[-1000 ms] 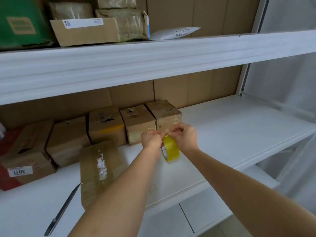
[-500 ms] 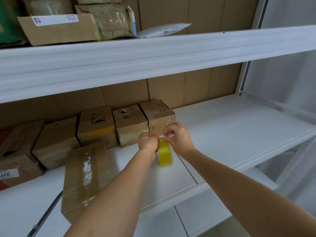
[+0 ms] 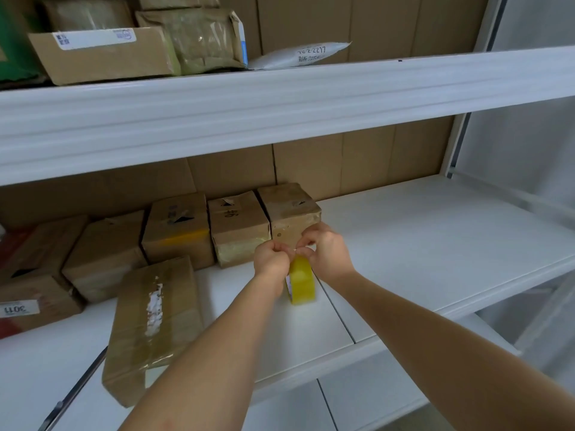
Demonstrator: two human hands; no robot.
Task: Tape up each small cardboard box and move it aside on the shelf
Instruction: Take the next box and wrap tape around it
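both hands, left hand [image 3: 271,259] and right hand [image 3: 329,251], pinch the yellow tape roll [image 3: 300,280] above the white shelf [image 3: 420,244]; small boxes [image 3: 239,231] line its cardboard back wall [image 3: 357,160].

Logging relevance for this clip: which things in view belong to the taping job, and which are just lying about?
In the job:
yellow tape roll, gripped by left hand and right hand
flat box in front
row of small boxes

Lying about:
white mailer and labelled carton on the upper shelf
dark blade-like tool, possibly for cutting
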